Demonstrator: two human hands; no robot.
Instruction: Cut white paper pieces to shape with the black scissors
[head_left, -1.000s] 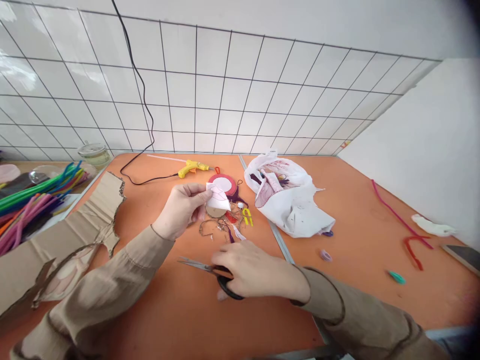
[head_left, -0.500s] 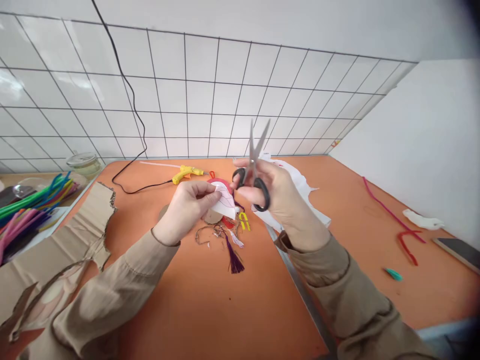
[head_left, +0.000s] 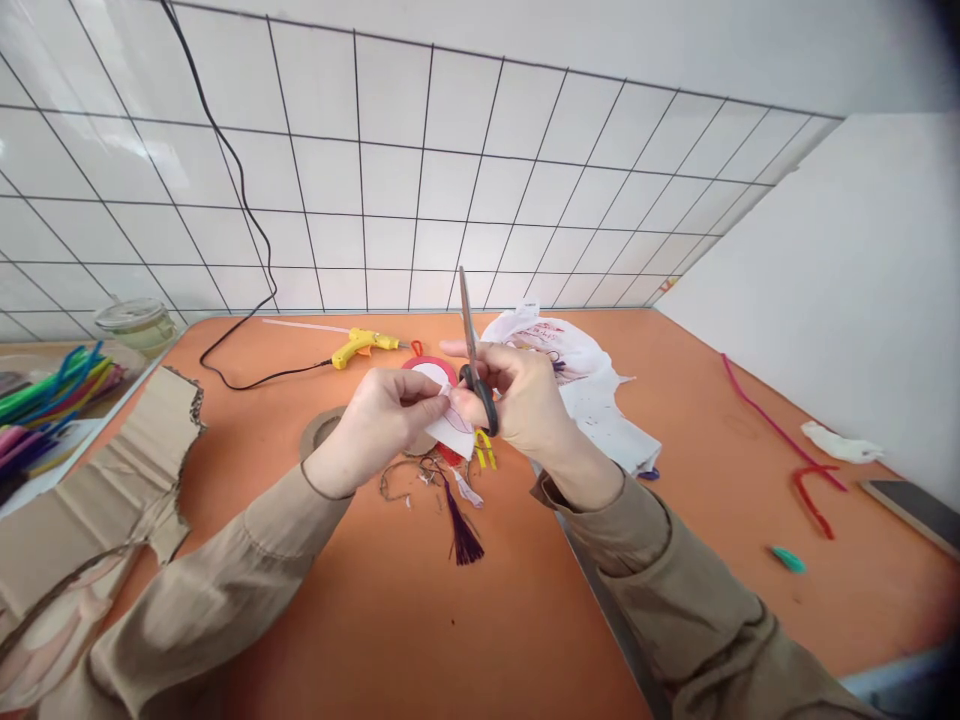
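My left hand (head_left: 382,420) pinches a white piece of paper (head_left: 455,437) with a drawn line on it. My right hand (head_left: 525,400) has its fingers in the black handles of the scissors (head_left: 466,310); the blades point up, away from the paper. The right fingertips meet the paper beside my left thumb. Behind the hands lies a red-rimmed disc (head_left: 431,366), partly hidden. A dark purple tassel (head_left: 465,535) and bent yellow pipe cleaner (head_left: 485,450) lie just below the hands.
A yellow glue gun (head_left: 365,346) with a black cord lies behind my left hand. Torn cardboard (head_left: 112,455) and colourful pipe cleaners (head_left: 60,385) are at the left. Crumpled white cloth or paper (head_left: 592,390) lies right of centre. A phone-like dark slab (head_left: 915,515) is far right.
My right hand has moved left and down to the paper, and its fingertips now meet it. The scissors have turned, their blades now appearing closed. The view has shifted slightly.
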